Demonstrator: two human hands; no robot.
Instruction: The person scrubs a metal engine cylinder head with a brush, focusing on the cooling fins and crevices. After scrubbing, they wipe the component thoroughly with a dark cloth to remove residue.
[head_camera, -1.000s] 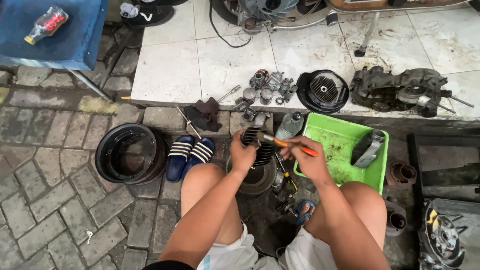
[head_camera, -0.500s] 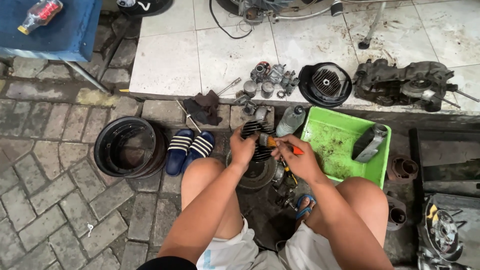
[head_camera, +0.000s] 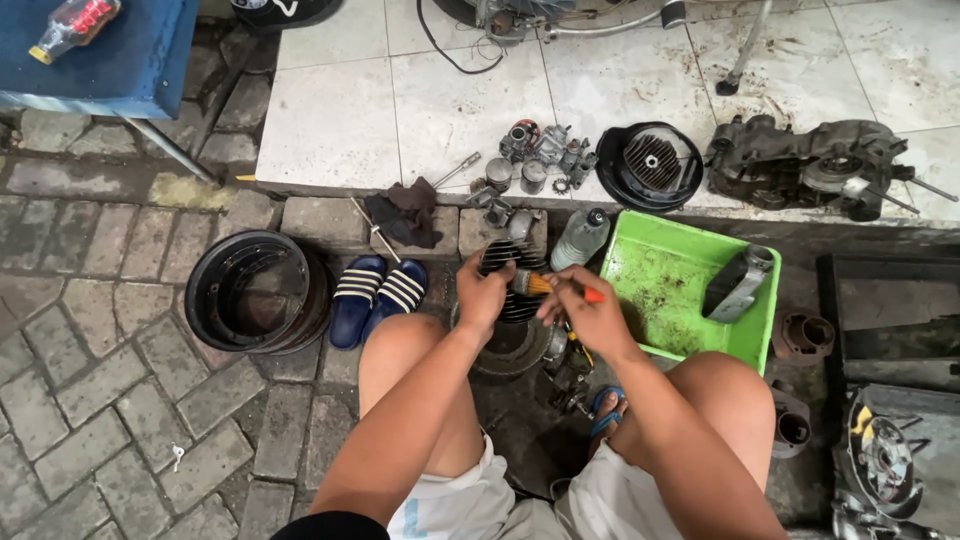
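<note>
From my feed, left to right: black drum-shaped housing (head_camera: 258, 291) on brick paving, striped sandals (head_camera: 380, 297) beside it, dark rag (head_camera: 408, 213) on curb. Left hand (head_camera: 484, 293) clamped on finned cylinder (head_camera: 508, 280), held over round part between knees. Right hand (head_camera: 590, 312) gripping orange-handled brush (head_camera: 560, 287), bristles touching fins. Grey bottle (head_camera: 579, 238) just behind, green tray (head_camera: 680, 300) close on right, metal part lying in it. Versus half second back: hands, cylinder same spot, brush barely shifted; view only slid slightly.
</note>
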